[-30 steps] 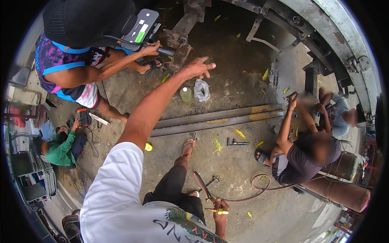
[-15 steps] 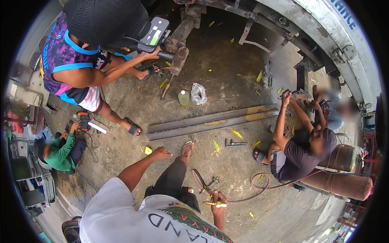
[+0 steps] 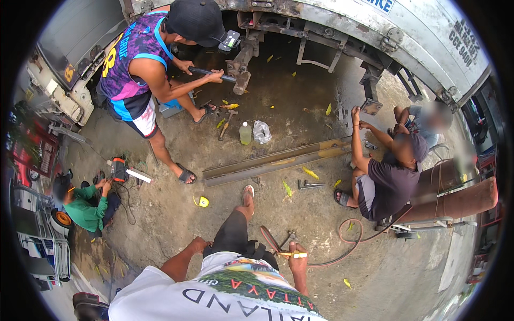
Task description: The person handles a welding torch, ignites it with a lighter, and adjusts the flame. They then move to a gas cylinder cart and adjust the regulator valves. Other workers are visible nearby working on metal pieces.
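Note:
My right hand (image 3: 297,257) is closed around a brass cutting torch (image 3: 285,255), with a hose (image 3: 344,236) looping over the concrete. My left hand (image 3: 199,245) hangs low beside my dark shorts; its fingers are partly hidden. Around my feet lie a yellow tape measure (image 3: 203,201), steel channel bars (image 3: 267,168), socket tools (image 3: 312,184) and yellow leaves. Farther forward are a hammer (image 3: 225,128), a plastic bottle (image 3: 245,134) and a clear bag (image 3: 262,132).
A co-worker (image 3: 144,75) grips a bar at the truck's underside (image 3: 241,69). Two people (image 3: 388,182) (image 3: 428,123) crouch at another bracket, right, beside gas cylinders (image 3: 455,203). A person in green (image 3: 85,211) sits left near a power tool (image 3: 119,170).
My left arm has dropped from reaching toward the truck to beside my hip. The left co-worker has leaned in with the bar; the hammer now lies visible on the ground.

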`<state>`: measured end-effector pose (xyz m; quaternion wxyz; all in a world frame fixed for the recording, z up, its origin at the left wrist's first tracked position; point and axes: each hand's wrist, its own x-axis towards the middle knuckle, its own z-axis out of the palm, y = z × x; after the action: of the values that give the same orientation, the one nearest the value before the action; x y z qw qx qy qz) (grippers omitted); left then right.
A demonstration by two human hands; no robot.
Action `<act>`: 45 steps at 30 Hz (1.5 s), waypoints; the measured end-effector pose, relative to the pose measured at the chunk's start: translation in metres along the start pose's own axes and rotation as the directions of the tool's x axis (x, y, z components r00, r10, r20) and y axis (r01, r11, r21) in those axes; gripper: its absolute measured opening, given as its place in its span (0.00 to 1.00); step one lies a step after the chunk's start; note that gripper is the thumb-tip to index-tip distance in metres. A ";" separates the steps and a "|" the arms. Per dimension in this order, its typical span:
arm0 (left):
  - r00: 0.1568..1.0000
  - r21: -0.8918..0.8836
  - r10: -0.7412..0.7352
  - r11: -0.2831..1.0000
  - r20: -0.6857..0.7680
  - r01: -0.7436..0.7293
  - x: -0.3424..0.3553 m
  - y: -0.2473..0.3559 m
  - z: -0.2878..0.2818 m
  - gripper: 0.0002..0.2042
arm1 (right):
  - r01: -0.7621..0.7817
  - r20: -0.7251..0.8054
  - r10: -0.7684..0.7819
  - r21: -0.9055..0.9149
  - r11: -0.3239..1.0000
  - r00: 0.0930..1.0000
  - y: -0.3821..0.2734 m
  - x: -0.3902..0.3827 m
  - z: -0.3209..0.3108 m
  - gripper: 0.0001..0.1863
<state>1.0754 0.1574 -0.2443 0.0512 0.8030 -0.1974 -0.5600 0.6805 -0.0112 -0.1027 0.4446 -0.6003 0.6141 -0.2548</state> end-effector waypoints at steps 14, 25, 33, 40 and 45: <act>0.968 0.314 0.245 0.916 0.056 -0.251 0.023 -0.082 0.016 0.20 | 0.097 0.042 -0.099 0.059 0.994 0.994 0.006 -0.022 0.006 0.26; 0.937 0.419 0.333 0.840 0.105 -0.345 0.020 -0.076 0.025 0.11 | 0.136 -0.002 -0.137 0.105 0.985 0.991 0.026 -0.028 0.008 0.28; 0.779 0.474 0.585 0.633 0.225 -0.612 0.016 -0.070 0.023 0.12 | 0.068 0.007 -0.069 0.079 0.995 0.998 0.038 -0.040 0.012 0.30; 0.977 0.307 0.187 0.928 0.102 -0.209 -0.034 -0.031 0.027 0.08 | 0.045 -0.022 -0.044 0.057 0.997 0.999 0.031 -0.042 0.007 0.30; 0.950 0.343 0.272 0.887 0.151 -0.309 -0.023 -0.046 0.022 0.11 | 0.047 0.010 -0.048 0.045 0.998 0.999 0.023 -0.038 0.007 0.31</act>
<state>1.0608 0.2107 -0.2463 -0.0241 0.7312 -0.4174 -0.5390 0.6705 0.0303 -0.1162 0.4551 -0.6062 0.5913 -0.2754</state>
